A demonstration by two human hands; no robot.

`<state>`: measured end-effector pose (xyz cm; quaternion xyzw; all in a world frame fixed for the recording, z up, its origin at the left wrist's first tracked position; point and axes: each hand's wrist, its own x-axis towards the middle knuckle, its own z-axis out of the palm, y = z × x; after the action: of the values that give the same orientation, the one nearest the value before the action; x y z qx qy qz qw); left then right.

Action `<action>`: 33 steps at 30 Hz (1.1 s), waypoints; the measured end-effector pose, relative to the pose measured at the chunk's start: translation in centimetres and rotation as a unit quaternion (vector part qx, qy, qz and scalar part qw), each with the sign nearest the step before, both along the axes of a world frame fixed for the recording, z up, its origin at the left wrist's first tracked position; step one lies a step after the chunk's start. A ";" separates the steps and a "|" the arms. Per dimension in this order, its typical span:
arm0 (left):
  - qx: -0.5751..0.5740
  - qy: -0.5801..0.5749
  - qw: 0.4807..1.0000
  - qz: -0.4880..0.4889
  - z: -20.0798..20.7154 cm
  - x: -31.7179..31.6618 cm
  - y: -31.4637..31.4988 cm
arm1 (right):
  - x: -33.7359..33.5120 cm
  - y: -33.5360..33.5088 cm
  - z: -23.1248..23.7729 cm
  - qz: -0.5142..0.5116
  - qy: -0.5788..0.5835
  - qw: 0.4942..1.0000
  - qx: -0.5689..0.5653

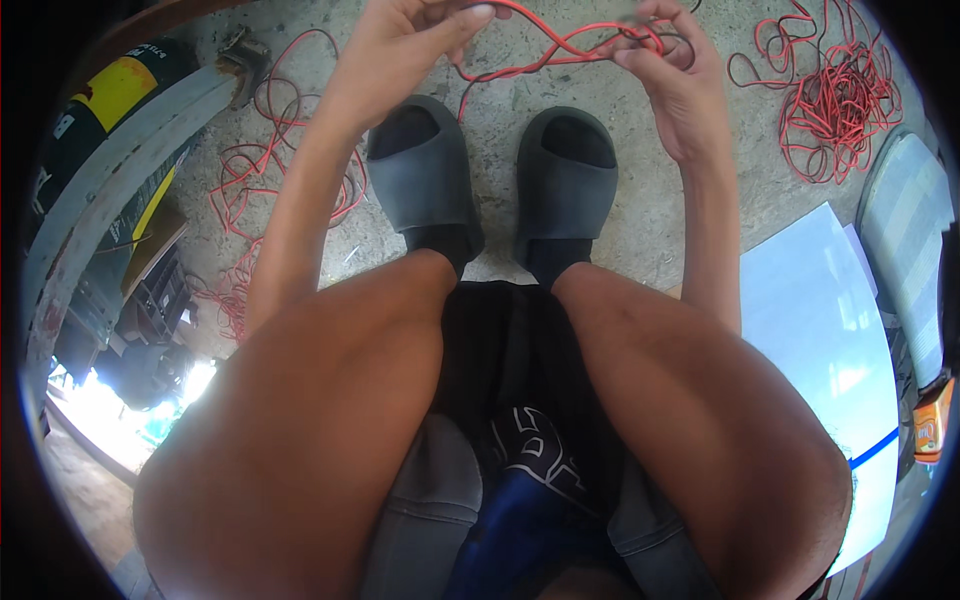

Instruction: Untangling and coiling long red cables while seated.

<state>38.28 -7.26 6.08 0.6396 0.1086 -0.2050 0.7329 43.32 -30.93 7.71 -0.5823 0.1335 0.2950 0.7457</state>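
Note:
A red and black electrical wire (pixel 575 52) stretches in loose twisted strands between my two hands, above the floor. At the upper left, my left hand (pixel 425 35) pinches the wire between thumb and fingers, partly cut off by the frame's top edge. Opposite it, my right hand (pixel 680 85) is closed around a small bunch of loops, its fingertips slightly blurred. A strand hangs down from near my left hand toward the floor. More of the same wire (pixel 255 165) lies in loose curls on the left, and a dense tangle (pixel 838 108) sits at the far right.
My feet in dark grey slides (pixel 565 185) rest on the concrete floor (pixel 490 170) below the wire. On the right lie a pale blue-white sheet (pixel 815 300), a striped cushion-like object (pixel 910 230) and an orange package (pixel 932 425). A curved metal frame (pixel 120 165) and dark containers stand left.

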 end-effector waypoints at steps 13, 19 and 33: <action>0.068 -0.072 0.992 -0.080 3.8 4.1 -1.4 | -0.5 0.6 -0.3 0.097 -0.096 0.974 -0.182; -0.050 -0.122 0.990 -0.047 2.6 2.8 1.1 | 0.4 -1.1 -2.0 0.091 -0.145 0.942 -0.290; 0.234 -0.033 0.962 -0.137 5.0 0.6 1.5 | 0.0 -2.1 -1.8 0.080 -0.324 0.854 -0.400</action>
<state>38.91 -5.74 11.13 0.8082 0.0407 -0.2508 0.5313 43.37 -33.00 5.94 -0.9016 -0.0559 0.0696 0.4233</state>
